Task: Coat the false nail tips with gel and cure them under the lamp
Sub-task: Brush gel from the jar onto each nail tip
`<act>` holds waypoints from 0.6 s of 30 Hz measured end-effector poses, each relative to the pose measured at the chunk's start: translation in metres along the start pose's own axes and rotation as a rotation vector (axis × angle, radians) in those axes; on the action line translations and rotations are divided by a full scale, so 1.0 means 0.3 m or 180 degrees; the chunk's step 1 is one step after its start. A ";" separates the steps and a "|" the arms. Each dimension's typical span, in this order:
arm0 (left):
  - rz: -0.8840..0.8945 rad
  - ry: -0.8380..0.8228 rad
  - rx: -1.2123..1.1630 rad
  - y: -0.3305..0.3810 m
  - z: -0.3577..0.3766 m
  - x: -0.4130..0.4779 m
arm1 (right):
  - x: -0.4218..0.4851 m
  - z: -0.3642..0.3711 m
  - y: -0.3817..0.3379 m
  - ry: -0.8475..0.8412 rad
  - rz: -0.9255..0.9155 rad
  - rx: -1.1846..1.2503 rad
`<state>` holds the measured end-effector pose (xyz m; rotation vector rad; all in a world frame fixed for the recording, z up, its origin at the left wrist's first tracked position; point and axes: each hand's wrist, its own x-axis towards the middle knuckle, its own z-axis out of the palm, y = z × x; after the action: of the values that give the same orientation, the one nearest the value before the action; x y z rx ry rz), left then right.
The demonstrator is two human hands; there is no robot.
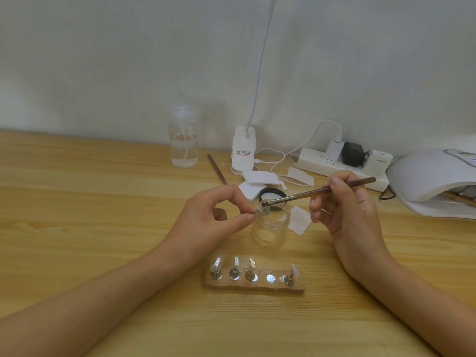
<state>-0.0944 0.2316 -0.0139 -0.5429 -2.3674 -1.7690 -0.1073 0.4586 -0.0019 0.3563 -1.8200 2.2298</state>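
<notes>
My left hand (219,215) pinches a small metal stand with a clear false nail tip (262,210) on it, held over the mouth of a clear glass jar (270,225). In my right hand (342,202) I grip a brown gel brush (322,190), whose bristles touch the held tip. Near the table's front, a wooden holder block (255,283) carries several more tips on metal stands, with one bare metal disc (270,278). The white curing lamp (432,181) sits at the far right.
A clear pump bottle (184,143) and a white clip lamp base (243,150) stand at the back. A power strip (342,163) with plugs lies by the wall. White pads, a black lid (273,194) and a second brush (216,168) lie behind the jar.
</notes>
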 end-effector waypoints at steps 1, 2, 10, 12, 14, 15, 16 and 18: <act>0.0000 0.0001 -0.0001 -0.001 0.000 -0.001 | -0.002 0.001 0.001 -0.0067 -0.0022 -0.0025; 0.0002 0.0001 -0.0004 -0.002 -0.001 0.000 | -0.003 0.002 0.002 -0.0097 -0.0031 -0.0092; 0.0025 -0.0016 -0.0043 -0.004 -0.001 0.003 | 0.001 -0.003 0.008 -0.0108 -0.0044 -0.0058; 0.0019 -0.0013 -0.0026 -0.005 -0.002 0.003 | 0.003 -0.004 0.013 -0.0023 -0.0008 -0.0158; 0.0002 -0.0016 -0.0027 -0.004 -0.001 0.002 | 0.005 -0.011 0.014 0.0073 0.0057 -0.0068; -0.0001 -0.0017 -0.0035 -0.004 0.000 0.004 | 0.006 -0.011 0.011 0.0046 0.0050 0.0011; -0.0004 -0.0016 -0.0037 -0.004 0.000 0.004 | 0.005 -0.007 0.008 -0.0031 0.0029 0.0056; -0.0006 -0.0016 -0.0035 -0.005 -0.001 0.004 | 0.000 0.000 0.007 -0.0145 -0.0019 -0.0047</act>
<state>-0.0962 0.2313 -0.0148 -0.5473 -2.3637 -1.7848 -0.1078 0.4583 -0.0037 0.4127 -1.8546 2.2206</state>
